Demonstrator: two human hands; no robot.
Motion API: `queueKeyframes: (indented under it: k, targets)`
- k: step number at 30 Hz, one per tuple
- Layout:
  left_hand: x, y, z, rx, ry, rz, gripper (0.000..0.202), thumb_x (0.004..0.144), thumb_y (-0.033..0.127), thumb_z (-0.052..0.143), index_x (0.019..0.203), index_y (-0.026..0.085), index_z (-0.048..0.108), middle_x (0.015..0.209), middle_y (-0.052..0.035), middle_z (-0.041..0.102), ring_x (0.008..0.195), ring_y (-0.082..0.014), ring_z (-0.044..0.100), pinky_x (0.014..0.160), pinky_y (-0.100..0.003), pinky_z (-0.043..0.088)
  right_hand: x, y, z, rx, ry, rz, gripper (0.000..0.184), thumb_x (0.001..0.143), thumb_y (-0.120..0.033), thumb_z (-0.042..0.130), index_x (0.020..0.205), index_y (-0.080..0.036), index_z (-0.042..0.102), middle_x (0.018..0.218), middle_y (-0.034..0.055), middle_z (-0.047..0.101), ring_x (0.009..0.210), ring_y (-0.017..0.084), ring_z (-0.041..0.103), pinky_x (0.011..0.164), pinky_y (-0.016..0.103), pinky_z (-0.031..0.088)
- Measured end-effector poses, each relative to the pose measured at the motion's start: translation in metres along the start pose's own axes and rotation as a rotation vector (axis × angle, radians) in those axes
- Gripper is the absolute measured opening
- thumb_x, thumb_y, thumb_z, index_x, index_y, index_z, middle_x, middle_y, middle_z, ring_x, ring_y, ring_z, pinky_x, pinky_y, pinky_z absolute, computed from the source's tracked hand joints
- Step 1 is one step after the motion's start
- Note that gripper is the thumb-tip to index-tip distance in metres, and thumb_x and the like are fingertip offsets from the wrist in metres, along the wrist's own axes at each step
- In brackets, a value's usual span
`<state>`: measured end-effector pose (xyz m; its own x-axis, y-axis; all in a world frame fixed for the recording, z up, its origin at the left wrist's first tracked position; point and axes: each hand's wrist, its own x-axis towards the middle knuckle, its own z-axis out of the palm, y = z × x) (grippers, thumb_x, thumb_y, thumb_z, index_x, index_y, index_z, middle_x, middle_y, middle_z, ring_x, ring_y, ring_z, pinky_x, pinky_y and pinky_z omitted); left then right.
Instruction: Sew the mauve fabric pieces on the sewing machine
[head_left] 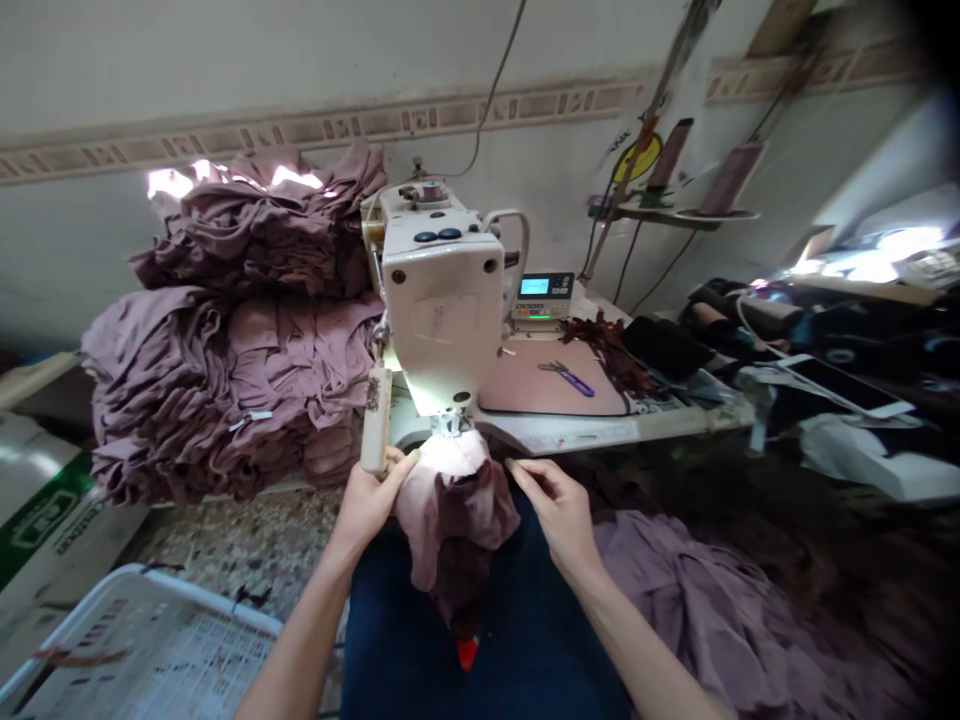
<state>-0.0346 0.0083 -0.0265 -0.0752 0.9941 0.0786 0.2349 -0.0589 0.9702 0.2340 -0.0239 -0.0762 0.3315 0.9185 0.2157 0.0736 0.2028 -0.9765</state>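
Mauve knit garment (454, 510) bunched under presser foot (452, 422) of sewing machine (442, 310), lower part hanging toward lap. Left hand (367, 503) curled, gripping cloth beside needle area; right hand (559, 510) pinched, fingertips at cloth edge, hold unclear. Tall folded mauve stacks (232, 340) left of machine; loose mauve cloth heap (720, 620) lower right, unfolded. Desk (570, 432) carries pink mat (517, 385), purple-handled scissors (568, 378), control box (541, 298). Patterned frieze (322, 128) along wall; white plastic crate (142, 640) lower left.
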Motion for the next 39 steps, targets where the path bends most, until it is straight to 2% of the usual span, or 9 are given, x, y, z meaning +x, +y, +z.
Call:
queueKeyframes:
  k: [4, 8, 13, 17, 21, 25, 27, 31, 39]
  targets:
    - [0.003, 0.004, -0.017, 0.142, 0.142, 0.109, 0.034, 0.088, 0.049, 0.080, 0.083, 0.017, 0.071, 0.077, -0.0011, 0.067, 0.073, -0.0171, 0.060, 0.067, -0.024, 0.046, -0.023, 0.004, 0.013, 0.072, -0.124, 0.070, 0.044, 0.092, -0.059, 0.080, 0.072, -0.019, 0.077, 0.073, 0.0042, 0.069, 0.063, 0.018, 0.059, 0.060, 0.030, 0.050]
    - [0.007, 0.021, -0.006, 0.332, 0.209, 0.229, 0.034, 0.092, 0.049, 0.076, 0.078, 0.018, 0.071, 0.075, -0.0013, 0.069, 0.074, -0.0190, 0.064, 0.073, -0.026, 0.049, -0.034, -0.007, 0.051, 0.319, -0.426, 0.349, 0.059, 0.081, -0.076, 0.083, 0.098, -0.020, 0.082, 0.096, 0.0062, 0.075, 0.066, 0.017, 0.063, 0.061, 0.031, 0.057]
    - [0.004, 0.016, 0.003, 0.338, 0.205, 0.158, 0.042, 0.087, 0.056, 0.079, 0.073, 0.018, 0.070, 0.065, 0.0005, 0.062, 0.066, -0.0175, 0.059, 0.067, -0.025, 0.046, -0.041, -0.022, 0.078, 0.478, -0.368, 0.397, 0.051, 0.086, -0.068, 0.085, 0.091, -0.019, 0.073, 0.082, -0.0011, 0.065, 0.061, 0.011, 0.058, 0.058, 0.024, 0.052]
    - [-0.008, -0.002, -0.007, 0.121, -0.003, 0.091, 0.047, 0.091, 0.057, 0.075, 0.070, 0.016, 0.069, 0.065, 0.0002, 0.059, 0.062, -0.0146, 0.053, 0.060, -0.024, 0.041, -0.047, -0.028, 0.058, 0.485, -0.336, 0.400, 0.048, 0.084, -0.062, 0.089, 0.080, -0.020, 0.064, 0.069, -0.0057, 0.056, 0.050, 0.008, 0.048, 0.046, 0.021, 0.040]
    - [-0.025, -0.010, -0.017, 0.103, -0.305, 0.129, 0.045, 0.092, 0.051, 0.079, 0.066, 0.015, 0.069, 0.069, -0.0019, 0.060, 0.067, -0.0148, 0.054, 0.063, -0.024, 0.041, -0.048, -0.040, 0.025, 0.224, -0.429, 0.287, 0.036, 0.089, -0.052, 0.085, 0.079, -0.018, 0.075, 0.062, -0.0026, 0.062, 0.049, 0.011, 0.047, 0.046, 0.023, 0.036]
    - [-0.043, -0.009, -0.007, 0.077, -0.335, 0.064, 0.031, 0.094, 0.045, 0.079, 0.108, 0.017, 0.079, 0.099, -0.0079, 0.074, 0.078, -0.0168, 0.061, 0.068, -0.024, 0.046, -0.045, -0.063, 0.008, -0.156, -0.678, 0.030, 0.024, 0.096, -0.029, 0.074, 0.075, -0.019, 0.083, 0.072, 0.0035, 0.076, 0.067, 0.018, 0.065, 0.065, 0.027, 0.045]
    - [-0.052, -0.008, 0.005, 0.042, -0.549, 0.012, 0.036, 0.094, 0.045, 0.079, 0.118, 0.019, 0.078, 0.109, -0.0085, 0.076, 0.082, -0.0173, 0.063, 0.071, -0.024, 0.049, -0.042, -0.072, 0.003, -0.263, -0.817, -0.032, 0.030, 0.098, -0.027, 0.071, 0.072, -0.020, 0.083, 0.071, 0.0036, 0.077, 0.068, 0.018, 0.068, 0.068, 0.027, 0.046]
    - [-0.065, -0.014, 0.022, -0.047, -0.922, -0.114, 0.039, 0.090, 0.053, 0.082, 0.090, 0.014, 0.078, 0.081, -0.0033, 0.071, 0.072, -0.0150, 0.059, 0.067, -0.023, 0.046, -0.032, -0.079, -0.011, -0.347, -0.962, -0.054, 0.018, 0.094, -0.027, 0.078, 0.080, -0.022, 0.087, 0.075, 0.0038, 0.079, 0.071, 0.019, 0.072, 0.067, 0.025, 0.046]
    - [-0.054, -0.007, 0.007, -0.047, -0.571, -0.043, 0.042, 0.095, 0.054, 0.078, 0.103, 0.014, 0.081, 0.077, -0.0028, 0.067, 0.068, -0.0136, 0.055, 0.063, -0.023, 0.043, -0.014, -0.055, -0.021, -0.161, -0.676, 0.145, 0.033, 0.093, -0.046, 0.078, 0.078, -0.018, 0.083, 0.074, 0.0046, 0.075, 0.070, 0.019, 0.065, 0.064, 0.027, 0.046]
